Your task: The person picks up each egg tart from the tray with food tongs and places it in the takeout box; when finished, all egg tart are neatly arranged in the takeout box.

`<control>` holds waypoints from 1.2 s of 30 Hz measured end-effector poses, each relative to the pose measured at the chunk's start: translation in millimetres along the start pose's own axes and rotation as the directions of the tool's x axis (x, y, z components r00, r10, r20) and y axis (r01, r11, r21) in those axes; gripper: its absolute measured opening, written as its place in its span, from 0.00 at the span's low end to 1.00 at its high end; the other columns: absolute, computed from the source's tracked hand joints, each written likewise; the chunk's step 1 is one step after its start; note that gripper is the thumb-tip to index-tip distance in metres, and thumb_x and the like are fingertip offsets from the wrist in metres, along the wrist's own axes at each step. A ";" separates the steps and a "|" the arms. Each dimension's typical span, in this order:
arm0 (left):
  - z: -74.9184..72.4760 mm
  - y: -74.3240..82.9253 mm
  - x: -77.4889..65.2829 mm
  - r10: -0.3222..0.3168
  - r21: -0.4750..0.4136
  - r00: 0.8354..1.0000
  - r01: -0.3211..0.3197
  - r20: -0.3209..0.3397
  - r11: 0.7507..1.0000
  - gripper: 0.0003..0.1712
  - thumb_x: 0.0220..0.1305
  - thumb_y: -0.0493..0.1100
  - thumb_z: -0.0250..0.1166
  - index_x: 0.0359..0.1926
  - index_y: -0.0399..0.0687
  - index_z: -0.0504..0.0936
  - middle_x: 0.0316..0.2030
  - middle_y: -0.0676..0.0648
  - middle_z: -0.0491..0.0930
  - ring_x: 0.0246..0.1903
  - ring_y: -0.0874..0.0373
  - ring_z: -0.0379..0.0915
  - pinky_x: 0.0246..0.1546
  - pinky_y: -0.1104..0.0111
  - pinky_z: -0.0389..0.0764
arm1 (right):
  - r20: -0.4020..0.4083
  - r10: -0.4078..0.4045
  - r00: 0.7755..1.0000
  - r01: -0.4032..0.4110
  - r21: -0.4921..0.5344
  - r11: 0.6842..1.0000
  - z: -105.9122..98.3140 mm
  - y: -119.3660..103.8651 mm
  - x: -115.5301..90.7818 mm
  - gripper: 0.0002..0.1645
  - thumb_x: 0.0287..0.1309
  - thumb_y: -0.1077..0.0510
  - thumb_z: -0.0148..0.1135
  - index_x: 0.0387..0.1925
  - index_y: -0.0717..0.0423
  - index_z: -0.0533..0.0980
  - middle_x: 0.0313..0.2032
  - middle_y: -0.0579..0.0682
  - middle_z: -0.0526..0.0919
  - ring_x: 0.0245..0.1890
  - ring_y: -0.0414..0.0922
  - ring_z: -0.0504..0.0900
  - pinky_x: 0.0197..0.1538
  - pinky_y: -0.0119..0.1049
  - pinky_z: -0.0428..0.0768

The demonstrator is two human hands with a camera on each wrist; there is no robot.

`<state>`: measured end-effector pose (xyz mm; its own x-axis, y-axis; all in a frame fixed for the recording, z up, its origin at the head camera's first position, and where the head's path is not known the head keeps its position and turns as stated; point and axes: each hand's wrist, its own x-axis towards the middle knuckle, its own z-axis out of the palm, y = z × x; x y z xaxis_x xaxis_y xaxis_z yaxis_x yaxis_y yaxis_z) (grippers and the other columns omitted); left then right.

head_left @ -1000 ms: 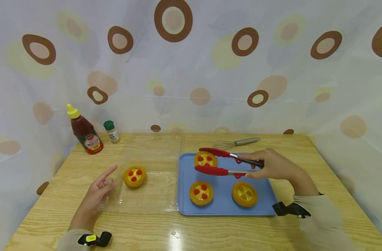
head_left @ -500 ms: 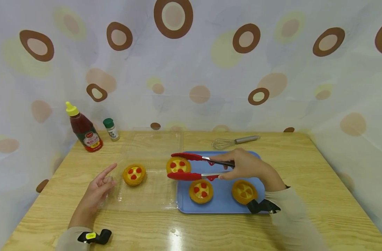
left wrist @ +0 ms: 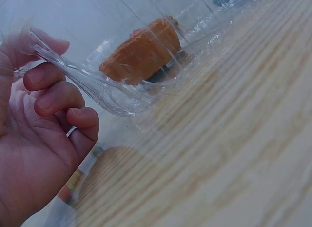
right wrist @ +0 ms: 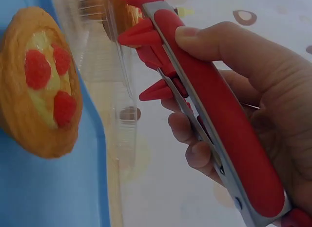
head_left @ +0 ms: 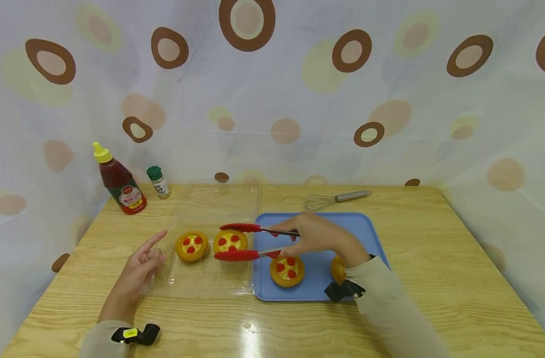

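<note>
My right hand (head_left: 319,233) grips red-tipped tongs (right wrist: 219,114), whose tips lie either side of an egg tart (head_left: 230,241) with red berry-like pieces. That tart is in or just over the right part of a clear plastic clamshell box (head_left: 209,281); whether it touches the bottom I cannot tell. Another berry-topped tart (head_left: 192,246) sits inside at the left. My left hand (head_left: 140,271) holds the box's left wall; in the left wrist view its curled fingers (left wrist: 61,97) are at the clear edge, index finger stretched out.
Right of the box lies a blue tray (head_left: 317,293) bearing a berry tart (head_left: 287,271) and a yellow-topped tart (head_left: 338,269), partly behind my right wrist. A whisk (head_left: 339,200) lies behind it. A sauce bottle (head_left: 122,186) and green-capped shaker (head_left: 158,182) stand back left.
My right hand has moved left with the tongs, carrying the tart from above the blue tray to the clear box. The left hand stays at the box's left side.
</note>
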<state>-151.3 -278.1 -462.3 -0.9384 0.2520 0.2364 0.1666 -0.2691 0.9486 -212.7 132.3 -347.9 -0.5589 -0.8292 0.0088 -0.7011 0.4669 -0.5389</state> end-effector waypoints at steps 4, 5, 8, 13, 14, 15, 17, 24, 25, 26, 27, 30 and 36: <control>0.6 -0.2 0.4 0.010 -0.014 1.000 -0.010 -0.001 1.000 0.34 0.65 0.21 0.44 0.65 0.54 0.66 0.21 0.48 0.52 0.21 0.55 0.47 0.23 0.65 0.50 | -0.002 0.016 1.000 -0.016 -0.017 1.000 3.7 -1.9 8.4 0.34 0.52 0.51 0.69 0.61 0.56 0.72 0.15 0.40 0.58 0.13 0.35 0.50 0.22 0.28 0.54; 0.8 -0.4 0.5 0.014 -0.017 1.000 -0.014 -0.001 1.000 0.34 0.65 0.20 0.44 0.65 0.54 0.67 0.20 0.48 0.52 0.21 0.55 0.46 0.23 0.65 0.49 | -0.003 0.021 1.000 -0.021 -0.019 1.000 4.6 -2.2 10.1 0.34 0.52 0.51 0.69 0.61 0.55 0.72 0.15 0.40 0.58 0.13 0.35 0.50 0.22 0.28 0.54; 1.6 -0.8 0.5 0.022 -0.023 1.000 -0.022 -0.002 0.999 0.34 0.64 0.20 0.43 0.64 0.54 0.67 0.20 0.48 0.52 0.20 0.54 0.46 0.23 0.65 0.49 | 0.006 0.027 1.000 -0.026 -0.018 0.999 6.8 -3.7 15.0 0.34 0.52 0.52 0.70 0.61 0.56 0.72 0.13 0.41 0.59 0.12 0.35 0.51 0.21 0.27 0.55; 1.9 -1.4 0.3 0.028 -0.022 1.000 -0.028 -0.009 0.999 0.34 0.64 0.20 0.43 0.64 0.54 0.68 0.20 0.48 0.53 0.20 0.55 0.47 0.23 0.65 0.49 | 0.026 0.029 0.999 -0.028 -0.025 0.999 8.1 -6.8 21.9 0.34 0.52 0.54 0.69 0.61 0.59 0.72 0.12 0.41 0.58 0.11 0.35 0.53 0.19 0.27 0.56; 1.8 -1.5 0.4 0.029 -0.024 1.000 -0.029 -0.010 0.999 0.34 0.64 0.20 0.43 0.64 0.54 0.68 0.20 0.48 0.53 0.20 0.55 0.47 0.23 0.65 0.49 | 0.029 0.030 0.999 -0.029 -0.028 0.999 8.2 -7.4 22.9 0.34 0.52 0.54 0.69 0.61 0.59 0.72 0.12 0.40 0.57 0.11 0.35 0.53 0.19 0.27 0.57; 1.7 -1.7 0.5 0.029 -0.025 1.000 -0.029 -0.010 0.999 0.34 0.64 0.20 0.43 0.64 0.54 0.68 0.20 0.48 0.53 0.20 0.55 0.47 0.23 0.65 0.49 | 0.032 0.031 0.999 -0.030 -0.033 0.999 8.3 -7.9 23.9 0.34 0.52 0.54 0.69 0.61 0.59 0.72 0.11 0.40 0.57 0.11 0.35 0.53 0.20 0.26 0.57; 1.8 -1.9 0.6 0.029 -0.027 1.000 -0.029 -0.012 0.999 0.34 0.64 0.20 0.43 0.64 0.54 0.68 0.20 0.48 0.53 0.20 0.55 0.47 0.23 0.65 0.49 | 0.042 0.040 0.998 -0.038 -0.035 0.999 8.3 -8.8 25.2 0.34 0.53 0.54 0.69 0.61 0.58 0.71 0.11 0.40 0.57 0.11 0.35 0.52 0.19 0.26 0.58; 2.4 -1.2 -0.2 0.015 -0.014 1.000 -0.015 -0.022 1.000 0.34 0.64 0.20 0.44 0.63 0.56 0.69 0.20 0.48 0.53 0.21 0.55 0.48 0.23 0.65 0.50 | 0.074 0.073 0.995 -0.069 -0.063 0.996 8.5 -11.3 29.2 0.34 0.54 0.54 0.68 0.62 0.56 0.70 0.08 0.39 0.57 0.08 0.35 0.53 0.19 0.26 0.58; 2.5 -1.0 -0.3 0.012 -0.011 1.000 -0.013 -0.023 1.000 0.34 0.64 0.21 0.44 0.63 0.56 0.69 0.20 0.48 0.53 0.21 0.55 0.48 0.23 0.65 0.50 | 0.075 0.075 0.994 -0.070 -0.066 0.995 8.4 -11.4 29.7 0.34 0.54 0.54 0.68 0.62 0.56 0.70 0.08 0.39 0.57 0.08 0.35 0.53 0.18 0.26 0.59; 2.4 -1.0 -0.3 0.011 -0.009 1.000 -0.011 -0.023 1.000 0.33 0.65 0.21 0.44 0.63 0.56 0.69 0.20 0.48 0.53 0.21 0.55 0.48 0.23 0.65 0.50 | 0.074 0.076 0.994 -0.071 -0.070 0.995 8.3 -11.6 30.1 0.34 0.54 0.54 0.68 0.62 0.56 0.70 0.07 0.39 0.56 0.08 0.35 0.52 0.18 0.26 0.59; 2.4 -1.0 -0.3 0.010 -0.007 1.000 -0.010 -0.024 1.000 0.33 0.65 0.21 0.44 0.63 0.56 0.69 0.20 0.48 0.53 0.21 0.55 0.48 0.23 0.65 0.50 | 0.070 0.074 0.995 -0.069 -0.072 0.995 8.1 -11.8 30.3 0.34 0.54 0.54 0.68 0.62 0.56 0.70 0.07 0.39 0.56 0.08 0.35 0.52 0.18 0.26 0.59; 3.0 -0.5 -0.4 0.011 -0.001 1.000 -0.011 -0.027 1.000 0.34 0.64 0.21 0.44 0.63 0.56 0.69 0.20 0.48 0.53 0.21 0.55 0.47 0.24 0.65 0.50 | 0.065 0.071 0.995 -0.066 -0.082 0.994 6.9 -13.2 31.1 0.34 0.53 0.55 0.68 0.62 0.56 0.70 0.07 0.39 0.55 0.07 0.35 0.52 0.18 0.26 0.59; 3.8 0.1 -0.4 0.011 -0.004 1.000 -0.011 -0.027 1.000 0.34 0.64 0.20 0.44 0.63 0.56 0.69 0.20 0.48 0.53 0.21 0.54 0.47 0.23 0.65 0.50 | 0.086 0.085 0.993 -0.072 -0.137 0.988 4.4 -17.2 34.6 0.35 0.53 0.54 0.69 0.63 0.55 0.70 0.08 0.40 0.53 0.09 0.36 0.48 0.20 0.27 0.57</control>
<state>-149.7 -274.7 -461.5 -0.9445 0.2236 0.2405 0.1755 -0.2755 0.9451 -218.1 94.1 -342.0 -0.5763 -0.8100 -0.1091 -0.7129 0.5635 -0.4174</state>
